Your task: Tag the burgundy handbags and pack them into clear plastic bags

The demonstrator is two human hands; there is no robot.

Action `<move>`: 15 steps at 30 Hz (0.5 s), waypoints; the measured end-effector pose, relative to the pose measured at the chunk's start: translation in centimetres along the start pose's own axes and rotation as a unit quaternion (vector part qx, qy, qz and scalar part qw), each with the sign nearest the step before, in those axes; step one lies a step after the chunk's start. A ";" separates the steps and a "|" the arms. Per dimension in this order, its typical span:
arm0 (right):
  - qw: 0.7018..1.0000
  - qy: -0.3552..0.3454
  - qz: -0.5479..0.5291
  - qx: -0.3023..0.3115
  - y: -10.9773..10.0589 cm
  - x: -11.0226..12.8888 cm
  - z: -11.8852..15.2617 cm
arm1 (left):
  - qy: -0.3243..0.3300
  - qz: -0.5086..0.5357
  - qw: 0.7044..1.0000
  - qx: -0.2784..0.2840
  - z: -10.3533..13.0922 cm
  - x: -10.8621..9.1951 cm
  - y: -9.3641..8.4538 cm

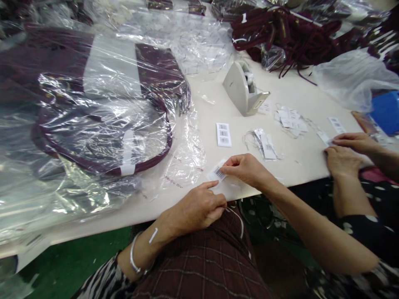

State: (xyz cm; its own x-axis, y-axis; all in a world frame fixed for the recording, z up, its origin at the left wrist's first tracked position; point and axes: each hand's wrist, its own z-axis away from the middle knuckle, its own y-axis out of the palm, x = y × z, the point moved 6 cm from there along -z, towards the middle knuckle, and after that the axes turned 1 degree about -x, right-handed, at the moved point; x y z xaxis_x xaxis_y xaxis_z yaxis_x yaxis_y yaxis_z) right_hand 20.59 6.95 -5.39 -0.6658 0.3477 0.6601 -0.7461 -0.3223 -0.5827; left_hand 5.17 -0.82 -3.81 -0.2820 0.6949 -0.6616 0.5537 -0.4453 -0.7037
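Observation:
At the table's front edge, my right hand (241,168) pinches a white barcode label (219,170) between thumb and index finger. My left hand (199,204) is just below it. Its index finger reaches out onto the label's lower edge, and its other fingers are curled in. A bracelet and a small white strip are on my left wrist and forearm. Just beyond the label lies a white sheet of printed barcodes (223,135). To its right is a bunch of white hang tags with strings (264,144).
A large maroon bag in clear plastic (158,70) covers the table's left. A tape dispenser (245,89) stands behind the tags. More tags (290,119) lie to the right, near a co-worker's hands (346,155). Maroon straps (280,37) are piled at the back.

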 end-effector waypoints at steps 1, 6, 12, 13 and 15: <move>1.000 -0.001 -0.001 -0.001 0.0 0.0 0.0 | -0.001 0.000 1.000 0.000 0.0 0.0 0.0; 1.000 0.001 0.007 -0.005 0.0 0.2 0.1 | -0.005 -0.002 1.000 0.002 0.0 0.1 0.0; 0.999 -0.002 0.033 -0.014 0.0 0.5 0.3 | -0.003 -0.006 1.000 0.004 0.0 0.1 0.0; 0.999 -0.003 0.036 -0.016 0.0 0.5 0.3 | -0.005 -0.006 1.000 0.005 0.1 0.1 0.0; 0.999 -0.004 0.037 -0.019 0.0 0.6 0.4 | -0.008 -0.007 1.000 0.007 0.1 0.2 0.1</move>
State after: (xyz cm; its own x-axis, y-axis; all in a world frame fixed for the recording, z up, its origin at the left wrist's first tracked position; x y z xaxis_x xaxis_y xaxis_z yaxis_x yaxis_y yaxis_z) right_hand 20.24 6.80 -4.83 -0.7194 0.3175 0.6178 -0.6945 -0.3135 -0.6476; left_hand 5.14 -0.81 -4.05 -0.3027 0.6914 -0.6560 0.5382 -0.4441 -0.7163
